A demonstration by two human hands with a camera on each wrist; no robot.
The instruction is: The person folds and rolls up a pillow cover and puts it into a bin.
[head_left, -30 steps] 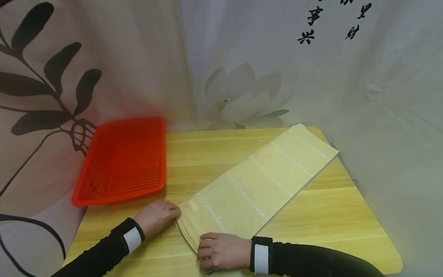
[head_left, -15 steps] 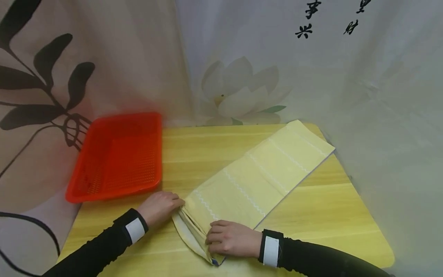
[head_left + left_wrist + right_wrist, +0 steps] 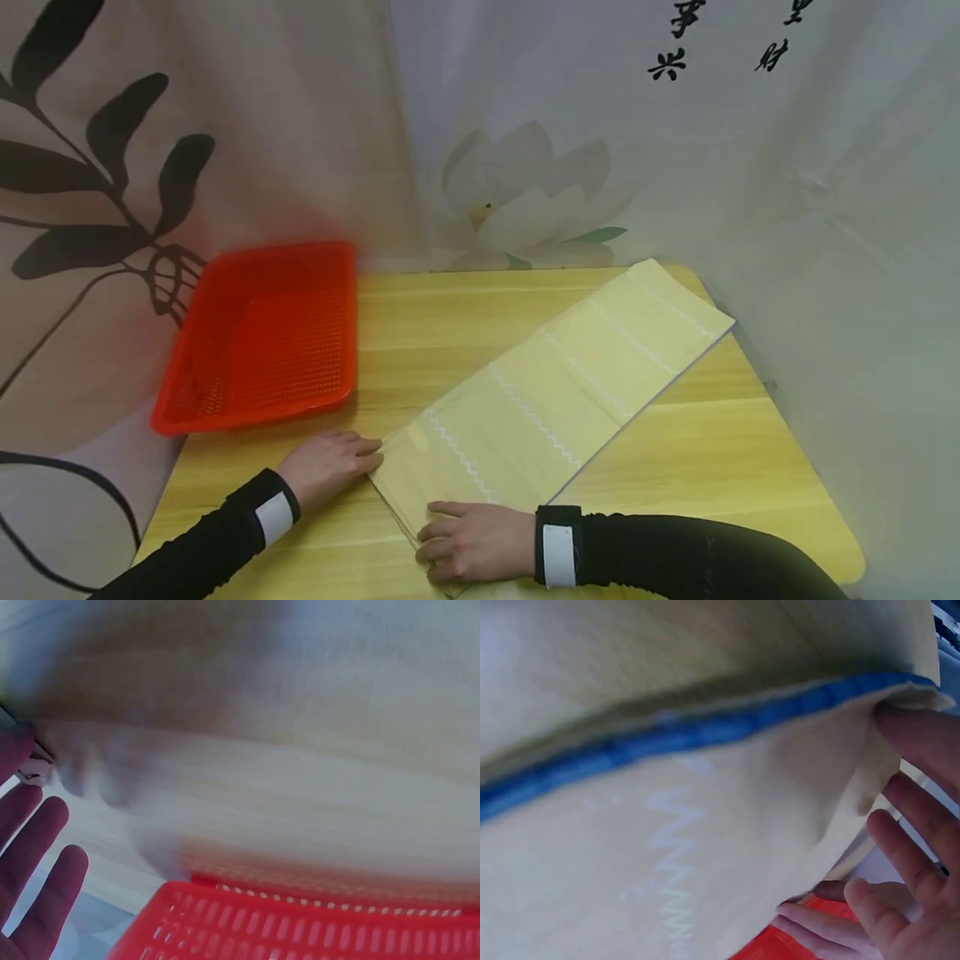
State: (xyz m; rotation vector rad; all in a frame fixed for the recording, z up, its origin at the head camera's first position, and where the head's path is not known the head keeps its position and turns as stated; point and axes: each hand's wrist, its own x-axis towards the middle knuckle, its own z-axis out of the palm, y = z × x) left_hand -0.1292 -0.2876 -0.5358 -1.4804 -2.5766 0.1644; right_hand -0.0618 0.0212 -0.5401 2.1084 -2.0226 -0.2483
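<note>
A yellow wooden table (image 3: 465, 333) stands against printed fabric drapes with a pale lotus and dark leaves. From the head view, a long folded pale-yellow cloth with white zigzag stripes (image 3: 547, 392) lies diagonally across it, its long axis running from the near short end by the hands up to the far right corner. The left hand (image 3: 330, 467) rests flat at the near-left corner of that short end, fingers straight and touching the edge. The right hand (image 3: 468, 542) lies on the near-right corner, fingers stretched out flat, gripping nothing that shows. Both hands are at the same end; the far end is well away from either. A red perforated plastic basket (image 3: 258, 342) sits at the table's left, nearer the left hand.

In the left wrist view, the left hand's fingers (image 3: 34, 877) are spread and relaxed beside the basket's rim (image 3: 300, 922).

In the right wrist view, blurred, straight fingers (image 3: 907, 847) meet the cloth's blue-bound edge (image 3: 705, 735).
</note>
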